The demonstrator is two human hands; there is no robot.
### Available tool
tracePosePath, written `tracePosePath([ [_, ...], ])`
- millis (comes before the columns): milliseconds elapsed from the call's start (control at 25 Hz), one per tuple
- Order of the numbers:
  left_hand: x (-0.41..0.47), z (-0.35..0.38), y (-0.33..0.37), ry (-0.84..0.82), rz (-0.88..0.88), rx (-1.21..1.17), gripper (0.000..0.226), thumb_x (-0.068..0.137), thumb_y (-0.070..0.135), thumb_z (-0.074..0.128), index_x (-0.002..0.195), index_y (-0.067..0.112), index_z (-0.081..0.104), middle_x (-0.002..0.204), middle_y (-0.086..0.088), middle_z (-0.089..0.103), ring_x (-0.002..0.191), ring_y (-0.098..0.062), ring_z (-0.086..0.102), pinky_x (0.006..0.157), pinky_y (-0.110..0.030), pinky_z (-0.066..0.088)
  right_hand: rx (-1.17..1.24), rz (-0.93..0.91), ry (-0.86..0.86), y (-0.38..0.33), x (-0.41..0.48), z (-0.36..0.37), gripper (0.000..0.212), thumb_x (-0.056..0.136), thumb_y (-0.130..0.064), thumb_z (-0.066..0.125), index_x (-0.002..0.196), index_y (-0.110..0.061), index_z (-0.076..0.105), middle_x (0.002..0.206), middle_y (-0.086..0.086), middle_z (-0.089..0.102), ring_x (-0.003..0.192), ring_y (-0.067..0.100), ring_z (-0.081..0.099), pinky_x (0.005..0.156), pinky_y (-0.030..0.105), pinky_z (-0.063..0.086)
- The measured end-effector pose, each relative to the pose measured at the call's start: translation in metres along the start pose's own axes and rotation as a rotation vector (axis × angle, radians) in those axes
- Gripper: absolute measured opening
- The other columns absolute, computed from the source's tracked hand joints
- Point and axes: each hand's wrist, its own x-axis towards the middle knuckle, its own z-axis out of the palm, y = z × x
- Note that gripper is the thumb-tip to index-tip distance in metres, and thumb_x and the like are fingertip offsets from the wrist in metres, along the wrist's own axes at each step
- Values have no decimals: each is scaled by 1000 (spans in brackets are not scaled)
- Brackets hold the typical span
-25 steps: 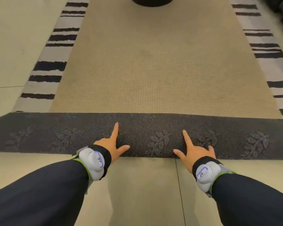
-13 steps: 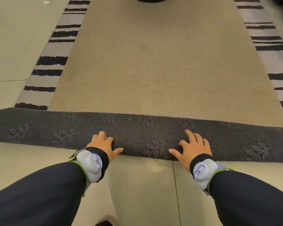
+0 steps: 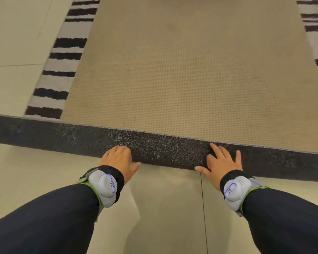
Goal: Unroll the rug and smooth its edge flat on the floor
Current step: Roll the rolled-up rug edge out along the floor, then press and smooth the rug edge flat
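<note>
A dark roll of rug (image 3: 163, 149) lies across the tiled floor (image 3: 163, 208), running from the left edge to the right edge of the view. Its outer face is black with a fine pattern of pale dots. Beyond the roll, the part already laid out shows a tan dotted backing (image 3: 191, 70), and strips with black and white stripes (image 3: 59, 66) show along both of its sides.

The left hand (image 3: 117, 160) rests on the near side of the roll, fingers curled over it and thumb pointing right along the lower edge. The right hand (image 3: 221, 162) lies flat on the roll with its fingers spread and pointing away, thumb stretched left at the roll's lower edge. Both hands are open and press on the rug without gripping it; they are well apart, with a bare stretch of roll between them.

Each wrist carries a grey padded band (image 3: 105, 186) over a black cuff, and dark sleeves (image 3: 44, 222) cover the forearms
</note>
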Motion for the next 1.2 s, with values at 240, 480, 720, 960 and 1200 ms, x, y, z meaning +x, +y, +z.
tracePosePath([
  [240,-6,5,-3,-39,-23,-22,77,88,43,53,146,37,2,100,-7,60,96,-29,59,81,-41,50,161,-26,132,-1,-13,8,67,84,-54,56,140,-34,27,155,-4,21,138,23,25,106,46,31],
  [480,-5,12,-15,-109,13,240,33,84,53,52,105,30,63,105,-3,66,95,-25,63,86,-37,53,-29,-22,113,-2,-24,9,40,94,-52,38,123,-29,52,129,1,52,123,26,38,99,38,30],
  [720,-22,29,-17,-254,68,296,27,83,43,56,100,27,68,97,1,68,87,-20,65,80,-31,53,52,-86,-184,-6,-47,27,34,94,-44,45,115,-22,58,121,6,58,111,27,53,90,34,40],
  [960,-30,61,-22,-221,155,343,22,84,33,55,103,25,63,110,0,61,96,-22,62,84,-33,49,92,-156,-210,-12,-57,54,26,91,-28,54,115,-18,55,99,0,44,85,19,46,81,28,41],
  [1200,-27,80,-29,-389,36,274,38,81,39,56,113,18,60,116,2,59,101,-22,61,88,-34,48,53,-165,-247,-14,-52,70,28,83,-28,65,109,-20,58,100,-1,42,85,19,46,84,30,45],
])
